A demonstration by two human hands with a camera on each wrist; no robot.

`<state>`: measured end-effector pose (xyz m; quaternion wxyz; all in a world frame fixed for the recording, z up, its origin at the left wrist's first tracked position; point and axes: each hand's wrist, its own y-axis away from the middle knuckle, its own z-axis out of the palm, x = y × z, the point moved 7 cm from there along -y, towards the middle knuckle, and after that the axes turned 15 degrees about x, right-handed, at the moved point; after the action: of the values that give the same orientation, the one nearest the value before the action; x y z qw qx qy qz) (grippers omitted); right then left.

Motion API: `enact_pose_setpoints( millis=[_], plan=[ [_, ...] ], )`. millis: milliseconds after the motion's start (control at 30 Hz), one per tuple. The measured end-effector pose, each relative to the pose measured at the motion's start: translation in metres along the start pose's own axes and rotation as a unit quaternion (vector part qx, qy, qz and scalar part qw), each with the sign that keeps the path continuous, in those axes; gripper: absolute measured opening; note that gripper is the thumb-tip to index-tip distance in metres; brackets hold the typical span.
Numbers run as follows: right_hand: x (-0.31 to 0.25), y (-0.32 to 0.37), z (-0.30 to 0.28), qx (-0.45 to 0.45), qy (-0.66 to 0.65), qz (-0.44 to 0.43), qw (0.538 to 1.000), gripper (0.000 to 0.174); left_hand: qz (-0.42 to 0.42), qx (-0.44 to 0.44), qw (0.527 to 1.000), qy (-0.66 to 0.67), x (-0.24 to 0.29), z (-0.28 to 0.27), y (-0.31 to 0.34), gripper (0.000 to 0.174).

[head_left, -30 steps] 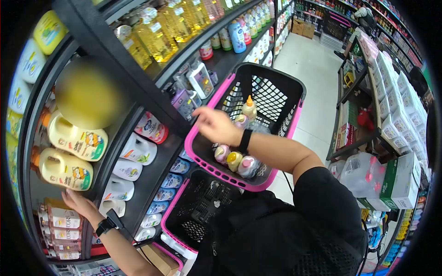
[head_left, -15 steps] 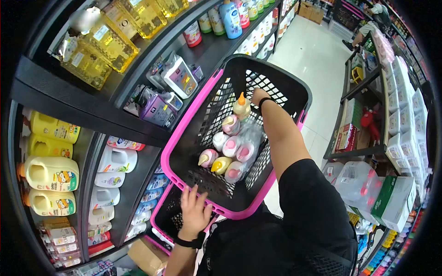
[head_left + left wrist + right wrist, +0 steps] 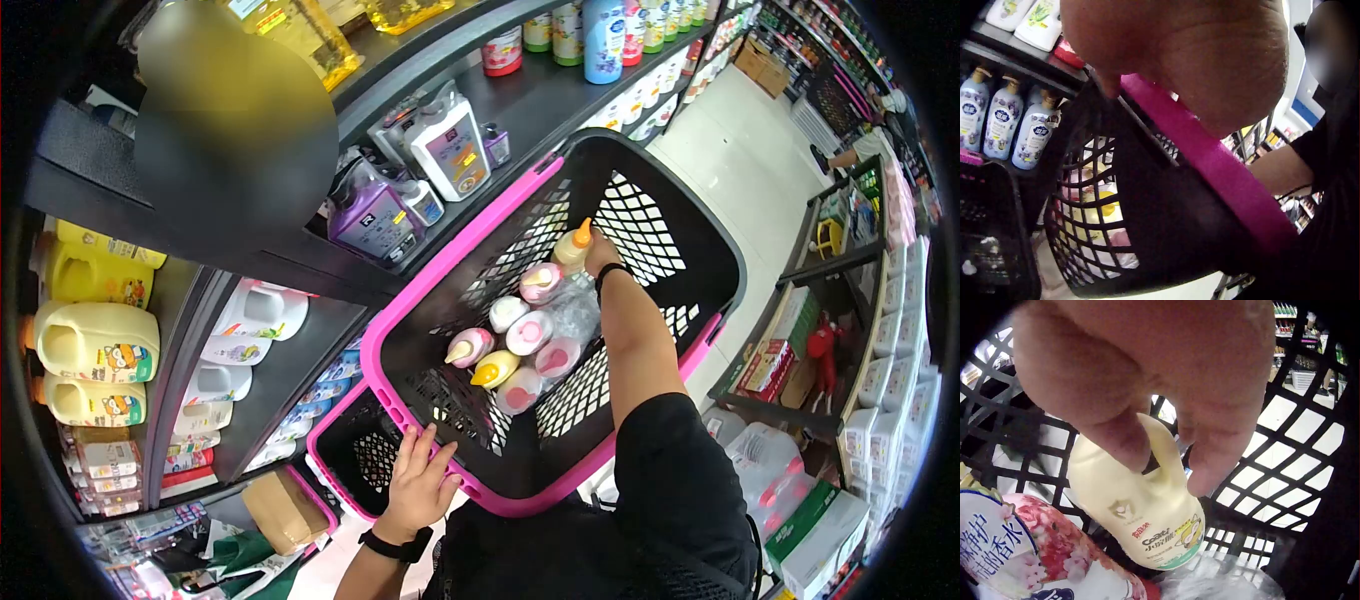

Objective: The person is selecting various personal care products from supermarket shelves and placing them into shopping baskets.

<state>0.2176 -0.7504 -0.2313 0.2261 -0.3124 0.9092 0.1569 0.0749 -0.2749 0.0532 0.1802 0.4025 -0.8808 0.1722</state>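
My right hand [image 3: 602,252] reaches down into a black basket [image 3: 716,232] with a pink rim. There it grips the handle of a cream detergent bottle [image 3: 1132,500] with an orange cap, thumb and fingers around the handle opening. The bottle stands in the basket's far part, beside several other bottles with pink, white and yellow caps. A floral pink bottle [image 3: 1047,544] lies close by in the right wrist view. My left hand [image 3: 418,492] rests on the basket's near pink rim [image 3: 1210,159], its fingers fairly straight across it.
A second black basket [image 3: 325,452] stands below at the left. Shelves hold detergent jugs [image 3: 98,340] on the left and purple and white bottles [image 3: 448,145] beyond the rim. On the right is a rack [image 3: 800,405] with boxes; a person stands far down the aisle.
My right hand, with nothing in it a second ago, went down into the basket and holds the cream bottle. My left hand came from the shelf jugs to the basket rim.
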Motion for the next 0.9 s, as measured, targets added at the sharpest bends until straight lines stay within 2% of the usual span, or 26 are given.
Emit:
enact_pose_setpoints(
  millis=[33, 167, 333, 433, 467, 567, 633, 700, 733, 833, 900],
  plan=[
    [0.001, -0.004, 0.003, 0.016, -0.011, 0.002, 1.000, 0.046, 0.010, 0.000, 1.000, -0.010, 0.000, 0.000, -0.002, 0.044],
    [0.010, -0.008, 0.013, 0.028, 0.028, -0.014, 0.999, 0.040, 0.011, -0.003, 1.000, -0.019, -0.002, 0.000, -0.003, 0.045],
    [0.028, 0.004, 0.021, -0.062, 0.102, -0.062, 0.991, 0.066, 0.015, 0.002, 1.000, -0.025, -0.002, 0.001, 0.001, 0.046],
    [0.022, 0.011, 0.017, -0.096, 0.076, -0.102, 0.987, 0.052, 0.023, 0.003, 0.999, -0.027, -0.003, 0.001, 0.000, 0.047],
    [0.016, 0.012, 0.014, -0.079, 0.056, -0.111, 0.989, 0.049, 0.027, 0.005, 0.999, -0.027, -0.004, 0.002, 0.001, 0.047],
    [-0.007, 0.010, -0.012, -0.115, 0.120, -0.136, 0.977, 0.051, 0.038, 0.013, 0.999, -0.024, -0.003, 0.001, 0.002, 0.047],
    [-0.026, 0.012, -0.041, -0.152, 0.087, -0.199, 0.964, 0.050, 0.050, 0.024, 0.998, -0.019, -0.002, -0.001, 0.003, 0.047],
    [-0.046, 0.025, -0.080, -0.218, 0.047, -0.200, 0.954, 0.048, 0.063, 0.044, 0.997, -0.012, -0.003, -0.003, 0.006, 0.047],
    [-0.060, 0.030, -0.095, -0.239, 0.038, -0.256, 0.936, 0.048, 0.066, 0.046, 0.997, 0.004, -0.003, -0.003, 0.006, 0.048],
    [-0.138, 0.087, -0.167, -0.227, 0.097, -0.399, 0.883, 0.051, 0.062, 0.049, 0.996, 0.029, -0.007, -0.005, 0.009, 0.051],
    [-0.190, 0.142, -0.222, -0.236, 0.089, -0.419, 0.872, 0.049, 0.094, 0.056, 0.993, 0.042, -0.005, -0.018, 0.006, 0.051]
  ],
)
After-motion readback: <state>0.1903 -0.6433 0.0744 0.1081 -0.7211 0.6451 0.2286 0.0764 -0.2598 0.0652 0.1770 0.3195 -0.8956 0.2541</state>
